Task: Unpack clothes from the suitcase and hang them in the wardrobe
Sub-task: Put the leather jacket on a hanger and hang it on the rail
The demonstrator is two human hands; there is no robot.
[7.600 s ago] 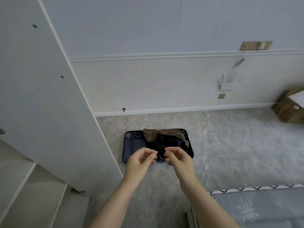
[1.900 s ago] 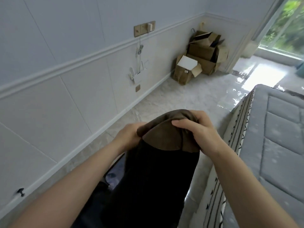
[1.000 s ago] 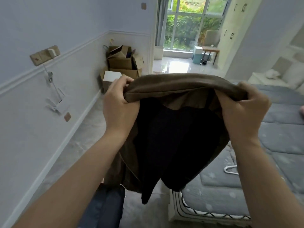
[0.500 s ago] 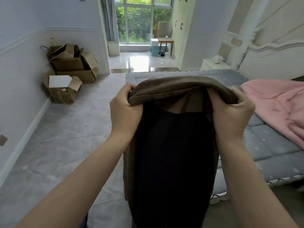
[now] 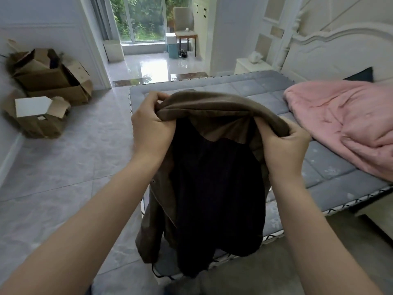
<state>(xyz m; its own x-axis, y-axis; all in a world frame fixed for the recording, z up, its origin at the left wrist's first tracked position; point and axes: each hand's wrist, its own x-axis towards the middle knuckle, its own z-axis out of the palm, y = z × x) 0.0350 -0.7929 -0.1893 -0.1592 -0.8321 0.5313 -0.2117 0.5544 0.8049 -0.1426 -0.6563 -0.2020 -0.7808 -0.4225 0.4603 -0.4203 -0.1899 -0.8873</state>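
Observation:
A brown jacket (image 5: 212,107) with a dark lining hangs in front of me, its inside facing me. My left hand (image 5: 152,133) grips its top edge on the left. The right end of that same edge is gripped by my right hand (image 5: 284,151). The jacket's lower part dangles over the near corner of the bed. The suitcase and the wardrobe are out of view.
A bed with a grey quilted mattress (image 5: 319,167) lies ahead, a pink blanket (image 5: 344,122) heaped on its right side. Open cardboard boxes (image 5: 46,92) stand by the left wall. Grey tiled floor (image 5: 63,156) stretches left toward a doorway with a chair (image 5: 184,28).
I lifted the jacket out of the suitcase and turned right, from the wall to the bed. In the last half second the view swung a little further right; both hands keep their grip.

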